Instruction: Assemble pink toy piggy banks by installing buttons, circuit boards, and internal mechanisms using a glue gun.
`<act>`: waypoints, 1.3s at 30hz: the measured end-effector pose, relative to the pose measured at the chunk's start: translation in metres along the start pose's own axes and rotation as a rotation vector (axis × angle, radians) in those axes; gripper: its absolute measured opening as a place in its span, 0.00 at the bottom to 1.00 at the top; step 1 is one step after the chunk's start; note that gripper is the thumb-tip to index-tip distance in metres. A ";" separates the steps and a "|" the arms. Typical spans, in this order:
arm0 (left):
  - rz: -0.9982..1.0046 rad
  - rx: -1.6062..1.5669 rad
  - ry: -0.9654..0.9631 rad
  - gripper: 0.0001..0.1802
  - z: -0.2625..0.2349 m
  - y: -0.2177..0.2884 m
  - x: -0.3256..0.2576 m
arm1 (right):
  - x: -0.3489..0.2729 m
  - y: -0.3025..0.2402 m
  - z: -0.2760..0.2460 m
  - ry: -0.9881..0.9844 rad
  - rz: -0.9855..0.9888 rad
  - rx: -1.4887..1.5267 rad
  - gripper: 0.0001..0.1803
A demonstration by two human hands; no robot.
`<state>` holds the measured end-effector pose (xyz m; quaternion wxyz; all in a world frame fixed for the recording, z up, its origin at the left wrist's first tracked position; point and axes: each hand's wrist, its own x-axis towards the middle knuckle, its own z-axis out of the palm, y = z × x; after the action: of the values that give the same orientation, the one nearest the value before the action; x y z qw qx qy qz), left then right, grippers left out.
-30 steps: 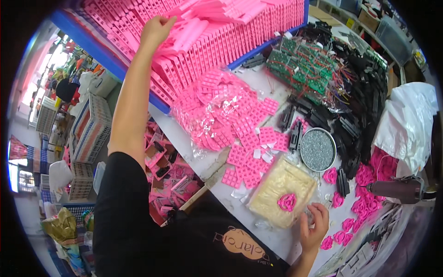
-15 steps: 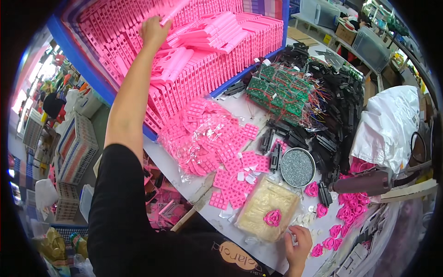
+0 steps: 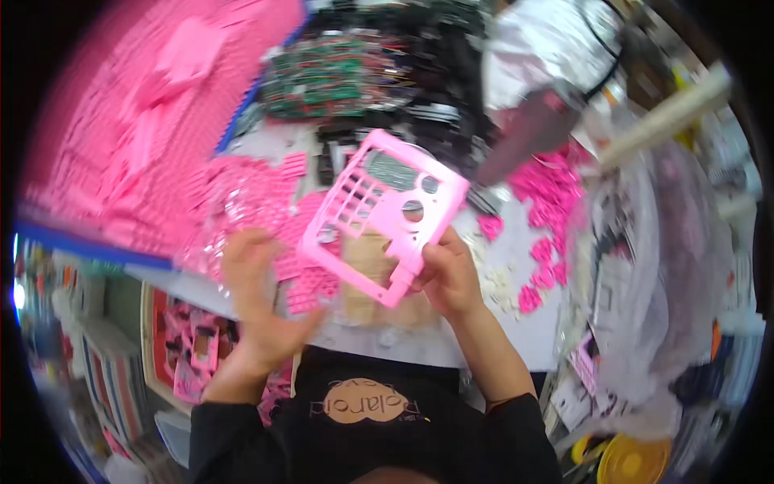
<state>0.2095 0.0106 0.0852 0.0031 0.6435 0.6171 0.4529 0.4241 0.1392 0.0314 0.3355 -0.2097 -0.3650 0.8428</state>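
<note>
My right hand (image 3: 451, 274) grips a pink plastic casing panel (image 3: 389, 222) by its lower right corner. This panel has a grid of small openings, round holes and larger cut-outs; it is held tilted above the table. My left hand (image 3: 262, 298) is blurred, its fingers spread and nothing in it, just left of the panel and near the pink button pads (image 3: 234, 206). Beneath the panel lies a cream-coloured block (image 3: 355, 306), partly hidden. Through the panel's upper cut-out, grey contents of a round tin show.
A blue-edged crate (image 3: 89, 246) of stacked pink panels stands at the left. Green circuit boards (image 3: 314, 77) with wires and black parts (image 3: 443, 48) lie at the back. Pink rose-shaped pieces (image 3: 544, 250), a brownish-purple tool (image 3: 524, 141) and plastic bags (image 3: 653, 266) are on the right.
My left hand has come back from the crate toward the table's middle. The pink panel is now in my right hand, which has risen off the table. The view has turned to the right.
</note>
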 end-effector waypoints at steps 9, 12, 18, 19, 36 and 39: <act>-0.665 -1.126 -0.290 0.39 0.057 -0.047 -0.032 | -0.103 -0.077 -0.097 0.197 0.156 -0.885 0.19; -0.607 -0.917 -0.094 0.38 0.054 -0.024 -0.023 | -0.125 -0.146 -0.188 1.025 0.101 -1.703 0.14; -0.551 -0.764 -0.104 0.34 0.066 -0.018 -0.031 | -0.210 -0.166 -0.273 1.026 0.343 -2.174 0.14; -0.557 -0.753 -0.093 0.33 0.070 -0.017 -0.033 | -0.216 -0.170 -0.269 1.146 0.296 -2.150 0.14; -0.765 -0.980 -0.333 0.34 0.078 -0.027 -0.020 | -0.059 -0.131 -0.027 -0.391 0.074 -0.914 0.11; -0.738 -1.106 -0.635 0.44 0.066 -0.021 -0.016 | 0.001 -0.109 0.037 -1.014 0.025 -1.446 0.12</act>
<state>0.2340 0.0391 0.0249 0.6578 0.3986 0.4445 0.4591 0.4464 0.1774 0.1377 -0.0910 0.0245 -0.9114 0.4005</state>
